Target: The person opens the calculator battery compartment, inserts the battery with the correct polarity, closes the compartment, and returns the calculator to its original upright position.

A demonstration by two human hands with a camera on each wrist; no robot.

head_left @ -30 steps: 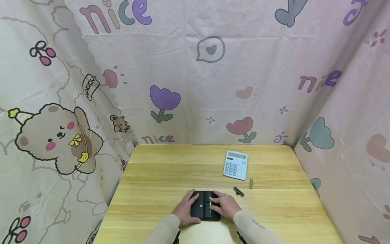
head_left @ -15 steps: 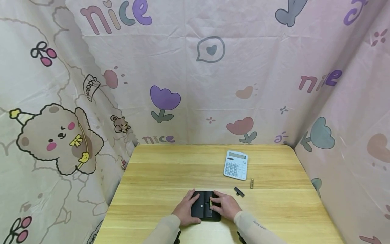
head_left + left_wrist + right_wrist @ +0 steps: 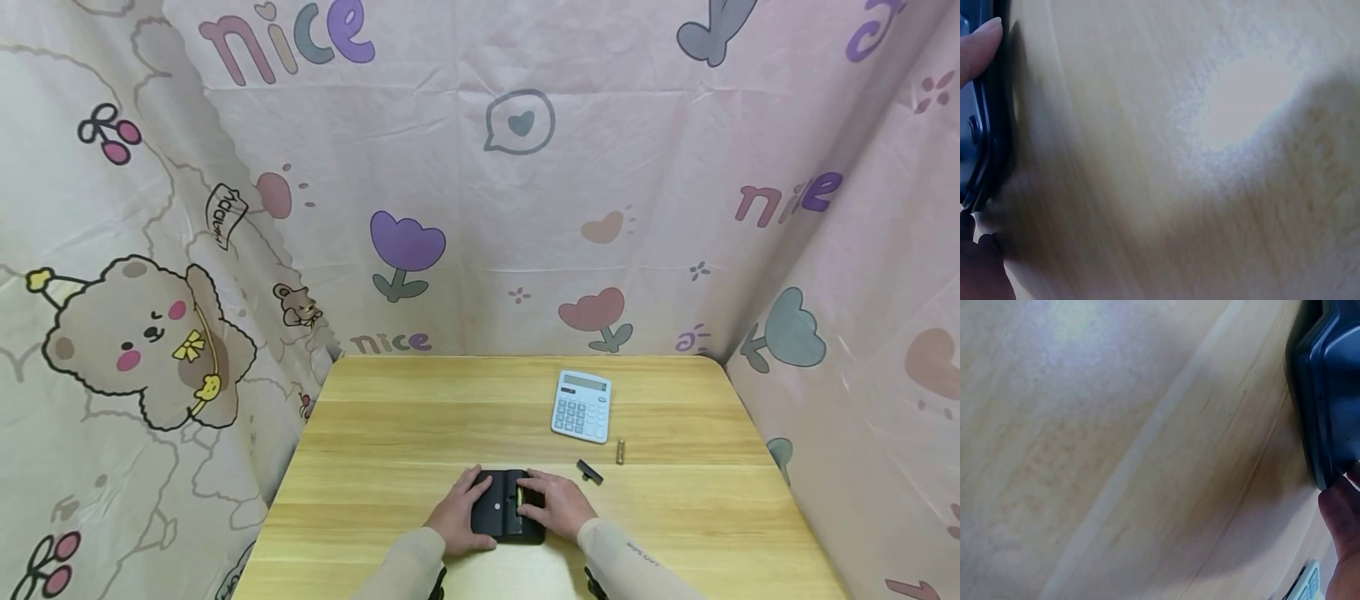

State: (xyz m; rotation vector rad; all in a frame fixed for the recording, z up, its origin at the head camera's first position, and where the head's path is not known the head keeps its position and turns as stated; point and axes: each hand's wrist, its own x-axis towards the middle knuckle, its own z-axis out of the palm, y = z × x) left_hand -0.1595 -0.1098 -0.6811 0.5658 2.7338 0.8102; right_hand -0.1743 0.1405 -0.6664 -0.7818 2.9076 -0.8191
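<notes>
Repeated "nice" on patterned backdrop (image 3: 517,196), sleeve print (image 3: 642,554) illegible

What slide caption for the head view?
Left hand and right hand on a black device; calculator and loose battery beyond.

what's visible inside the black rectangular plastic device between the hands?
One narrow yellow sliver, possibly a battery, shows in the device's right half, at the bare right hand. That hand covers much of this half, so anything else inside can't be seen.
</notes>
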